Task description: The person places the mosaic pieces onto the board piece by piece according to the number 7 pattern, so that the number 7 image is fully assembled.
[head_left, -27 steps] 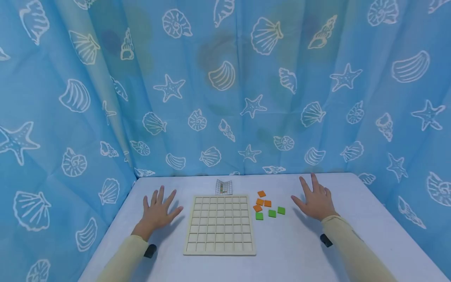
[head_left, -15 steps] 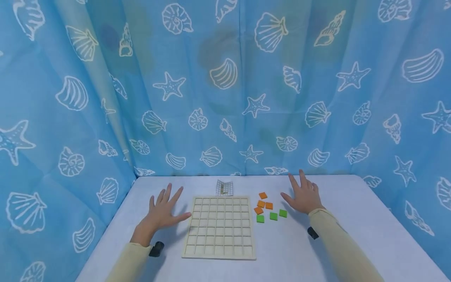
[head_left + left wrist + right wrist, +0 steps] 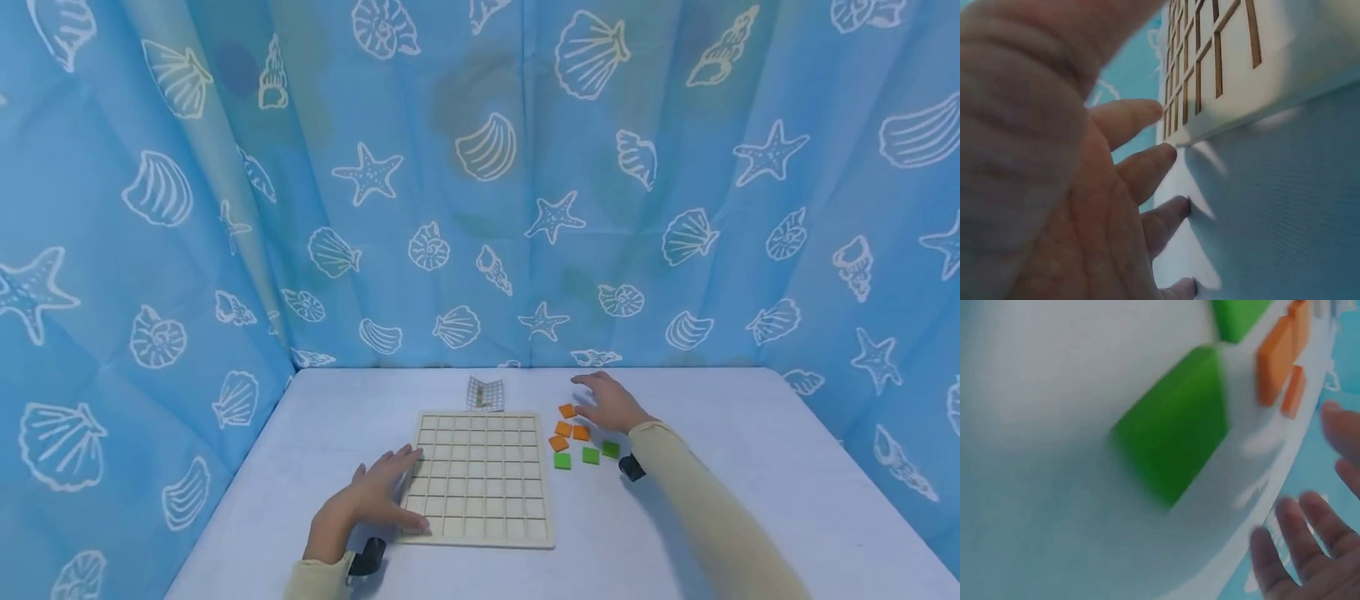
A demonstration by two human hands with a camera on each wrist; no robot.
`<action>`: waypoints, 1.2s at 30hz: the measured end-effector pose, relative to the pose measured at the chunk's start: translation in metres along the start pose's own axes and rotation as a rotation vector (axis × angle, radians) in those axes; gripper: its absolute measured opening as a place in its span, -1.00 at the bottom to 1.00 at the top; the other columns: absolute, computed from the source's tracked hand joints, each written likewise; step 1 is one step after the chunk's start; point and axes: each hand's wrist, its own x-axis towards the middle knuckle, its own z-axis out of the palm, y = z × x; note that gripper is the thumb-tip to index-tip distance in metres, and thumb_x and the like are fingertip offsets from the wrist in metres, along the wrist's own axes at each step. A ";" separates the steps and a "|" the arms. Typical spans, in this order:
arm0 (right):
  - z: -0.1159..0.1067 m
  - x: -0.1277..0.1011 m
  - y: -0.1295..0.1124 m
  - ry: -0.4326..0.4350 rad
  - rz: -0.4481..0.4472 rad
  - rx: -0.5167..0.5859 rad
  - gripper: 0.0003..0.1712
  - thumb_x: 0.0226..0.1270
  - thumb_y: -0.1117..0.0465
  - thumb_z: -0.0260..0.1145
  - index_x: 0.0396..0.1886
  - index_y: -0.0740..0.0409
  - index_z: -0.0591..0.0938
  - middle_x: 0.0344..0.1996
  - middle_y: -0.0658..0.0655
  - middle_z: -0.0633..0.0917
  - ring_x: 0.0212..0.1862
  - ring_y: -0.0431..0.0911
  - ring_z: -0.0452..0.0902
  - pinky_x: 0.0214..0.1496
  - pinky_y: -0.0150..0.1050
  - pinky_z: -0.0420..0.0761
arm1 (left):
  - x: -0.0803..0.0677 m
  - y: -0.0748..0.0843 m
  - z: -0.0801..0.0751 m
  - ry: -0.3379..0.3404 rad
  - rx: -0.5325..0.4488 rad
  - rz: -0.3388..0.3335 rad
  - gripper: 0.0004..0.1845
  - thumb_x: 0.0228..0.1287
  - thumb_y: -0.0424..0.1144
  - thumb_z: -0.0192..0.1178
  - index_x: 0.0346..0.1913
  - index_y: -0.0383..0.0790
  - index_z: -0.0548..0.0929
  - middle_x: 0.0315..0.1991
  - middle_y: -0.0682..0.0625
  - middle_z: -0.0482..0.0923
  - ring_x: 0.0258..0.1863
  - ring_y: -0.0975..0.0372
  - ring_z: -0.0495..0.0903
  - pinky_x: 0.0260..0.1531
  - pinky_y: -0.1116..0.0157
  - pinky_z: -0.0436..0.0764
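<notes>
— Wooden, that was the grid board [image 3: 477, 477]. It lay flat in the middle of the pale blue worktop [image 3: 750, 467], full of little square holes.

— Where was the left hand [image 3: 372, 500]?

— Right at the board's near left corner. Its fingers [image 3: 1141, 172] were straight and spread along the left edge, and the thumb lay by the front edge. The grip was loose, not closed round anything. I could not tell if it truly pressed the board.

— And the right hand [image 3: 611, 402]?

— It hung over the worktop just behind the small tiles, to the right of the board. The fingers [image 3: 1291, 531] were stretched out and relaxed, so that grip held nothing too.

— What tiles?

— Four orange tiles [image 3: 570, 427] and three green tiles [image 3: 590, 456], in a little bunch just beside the board's right edge. The orange ones were farther back, the green ones nearer. One orange tile [image 3: 567, 411] lay closest to the fingertips, but I could not tell if they touched it.

— Anything else?

— A small folded card [image 3: 484, 393] with a grid on it stood just behind the board, and a blue curtain [image 3: 225, 208] with white shells and starfish hung all around.
</notes>
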 end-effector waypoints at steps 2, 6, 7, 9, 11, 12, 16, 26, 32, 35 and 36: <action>0.003 0.004 -0.002 -0.051 0.020 0.092 -0.44 0.31 0.17 0.36 0.30 0.13 0.53 0.23 0.33 0.52 0.24 0.23 0.47 0.28 0.18 0.52 | 0.001 -0.001 0.002 -0.017 0.023 -0.007 0.25 -0.33 0.25 0.59 0.51 -0.09 0.25 0.56 -0.16 0.10 0.53 -0.21 0.02 0.37 -0.45 -0.13; 0.014 0.011 0.000 -0.105 0.035 0.216 -0.57 0.25 0.25 0.39 0.14 0.11 0.66 0.15 0.27 0.57 0.17 0.19 0.53 0.23 0.11 0.58 | 0.001 0.000 0.004 -0.031 0.037 -0.029 0.28 -0.38 0.27 0.60 0.51 -0.09 0.25 0.57 -0.14 0.08 0.55 -0.20 -0.03 0.40 -0.43 -0.19; 0.017 0.013 0.000 -0.105 0.042 0.230 -0.58 0.23 0.24 0.40 0.12 0.09 0.68 0.16 0.26 0.57 0.18 0.18 0.52 0.24 0.10 0.57 | 0.001 0.001 0.004 -0.030 0.045 -0.035 0.28 -0.38 0.27 0.60 0.51 -0.10 0.25 0.57 -0.14 0.07 0.55 -0.20 -0.03 0.40 -0.43 -0.20; 0.021 0.016 0.002 -0.095 0.048 0.257 -0.62 0.22 0.24 0.42 0.07 0.07 0.71 0.18 0.25 0.58 0.20 0.18 0.51 0.27 0.11 0.54 | 0.001 0.001 0.003 -0.027 0.035 -0.053 0.27 -0.38 0.24 0.61 0.50 -0.11 0.27 0.57 -0.14 0.08 0.55 -0.20 -0.04 0.40 -0.42 -0.22; 0.024 0.017 0.003 -0.088 0.059 0.272 -0.66 0.22 0.23 0.43 0.02 0.08 0.73 0.18 0.24 0.59 0.19 0.17 0.50 0.30 0.11 0.51 | 0.000 0.001 0.004 -0.028 0.020 -0.065 0.26 -0.37 0.21 0.62 0.50 -0.11 0.27 0.57 -0.14 0.07 0.55 -0.19 -0.05 0.41 -0.41 -0.24; 0.025 0.017 0.003 -0.086 0.062 0.270 -0.66 0.22 0.22 0.43 0.01 0.09 0.73 0.17 0.26 0.59 0.17 0.17 0.50 0.29 0.13 0.51 | 0.000 0.001 0.004 -0.028 0.017 -0.066 0.26 -0.37 0.20 0.62 0.50 -0.11 0.27 0.57 -0.14 0.07 0.55 -0.19 -0.05 0.40 -0.41 -0.25; 0.023 0.015 0.002 -0.067 0.095 0.273 -0.70 0.19 0.20 0.44 -0.05 0.11 0.73 0.07 0.23 0.63 0.06 0.10 0.49 0.25 0.09 0.52 | 0.001 0.001 0.008 -0.029 0.001 -0.053 0.25 -0.34 0.19 0.62 0.51 -0.11 0.25 0.57 -0.14 0.06 0.56 -0.19 -0.07 0.40 -0.42 -0.26; 0.025 0.019 -0.019 -0.007 0.098 0.183 -0.79 0.15 0.34 0.40 -0.23 0.19 0.58 -0.30 0.17 0.64 -0.32 -0.02 0.49 -0.24 -0.20 0.58 | -0.001 0.000 0.009 -0.038 0.025 -0.088 0.24 -0.32 0.19 0.61 0.51 -0.12 0.26 0.57 -0.15 0.06 0.55 -0.20 -0.05 0.40 -0.42 -0.26; 0.013 0.020 -0.045 0.121 0.094 0.154 -0.84 0.25 0.28 0.39 -0.20 0.21 0.63 -0.32 0.17 0.67 -0.32 -0.01 0.51 -0.20 -0.11 0.60 | -0.001 0.001 0.013 -0.034 0.021 -0.066 0.20 -0.24 0.21 0.58 0.51 -0.11 0.24 0.58 -0.14 0.06 0.55 -0.21 -0.05 0.39 -0.42 -0.25; 0.012 0.024 -0.062 0.152 0.070 0.166 -0.81 0.26 0.20 0.42 -0.20 0.20 0.65 -0.31 0.16 0.67 -0.29 -0.02 0.53 -0.18 -0.11 0.61 | 0.001 0.002 0.012 -0.018 0.024 -0.059 0.18 -0.22 0.19 0.58 0.51 -0.10 0.25 0.58 -0.13 0.06 0.55 -0.20 -0.05 0.40 -0.42 -0.24; 0.014 0.025 -0.068 0.153 0.057 0.174 -0.81 0.26 0.19 0.42 -0.22 0.19 0.66 -0.31 0.15 0.67 -0.30 -0.02 0.53 -0.19 -0.12 0.61 | 0.001 0.003 0.011 -0.013 0.028 -0.059 0.18 -0.23 0.19 0.58 0.51 -0.10 0.26 0.57 -0.13 0.06 0.55 -0.20 -0.04 0.40 -0.42 -0.24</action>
